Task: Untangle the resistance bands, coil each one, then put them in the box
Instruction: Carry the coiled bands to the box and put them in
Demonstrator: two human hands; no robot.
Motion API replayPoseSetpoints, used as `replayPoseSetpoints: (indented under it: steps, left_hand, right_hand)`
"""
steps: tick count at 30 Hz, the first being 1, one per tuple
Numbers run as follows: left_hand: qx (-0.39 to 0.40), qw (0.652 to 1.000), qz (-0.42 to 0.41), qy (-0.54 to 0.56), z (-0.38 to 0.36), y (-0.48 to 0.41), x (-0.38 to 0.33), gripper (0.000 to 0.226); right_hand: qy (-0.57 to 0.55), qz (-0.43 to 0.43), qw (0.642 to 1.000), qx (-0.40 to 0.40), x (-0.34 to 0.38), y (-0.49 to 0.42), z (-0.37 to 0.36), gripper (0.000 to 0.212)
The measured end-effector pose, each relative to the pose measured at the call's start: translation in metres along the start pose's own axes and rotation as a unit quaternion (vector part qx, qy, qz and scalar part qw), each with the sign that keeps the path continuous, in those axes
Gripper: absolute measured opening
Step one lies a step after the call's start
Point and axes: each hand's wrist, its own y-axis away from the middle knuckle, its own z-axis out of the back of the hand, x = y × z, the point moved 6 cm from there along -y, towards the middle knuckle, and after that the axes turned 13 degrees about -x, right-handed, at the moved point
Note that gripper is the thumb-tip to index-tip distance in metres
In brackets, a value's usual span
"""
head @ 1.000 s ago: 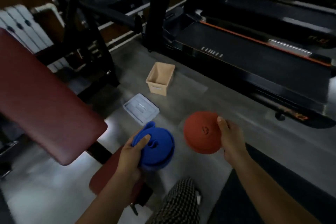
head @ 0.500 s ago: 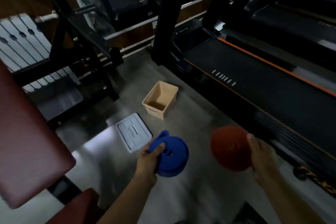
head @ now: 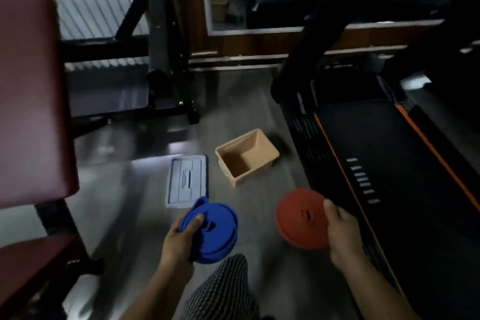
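Blue coiled band (head: 211, 232) gripped in the left hand (head: 179, 240), thumb laid across its flat face, fingers wrapped behind and out of sight. Red coiled band (head: 301, 218) gripped in the right hand (head: 342, 234) the same way, thumb on the front near the coil's right edge, fingers curled round the back. Both coils wound tight into flat discs, held apart from each other above the grey floor (head: 259, 241), blue on the left and red on the right. Tan box (head: 246, 157) stood open on the floor beyond and between the two coils, nothing visible inside, set just beside the front corner of a black treadmill (head: 389, 163) with an orange stripe. Pale grey lid (head: 187, 180) lay flat on the floor just left of the box, its near edge hidden behind the blue coil. Dark red padded bench (head: 33, 99) on the far left. Checked trouser leg (head: 223, 291) at the bottom, between the forearms.
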Motion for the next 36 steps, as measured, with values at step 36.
replayPoseSetpoints:
  steps: [36]
  left_hand:
    - [-0.251, 0.95, 0.114, 0.145, -0.267, -0.305, -0.002, 0.039]
  right_hand:
    - [0.242, 0.02, 0.956, 0.163, 0.058, -0.38, -0.34, 0.033]
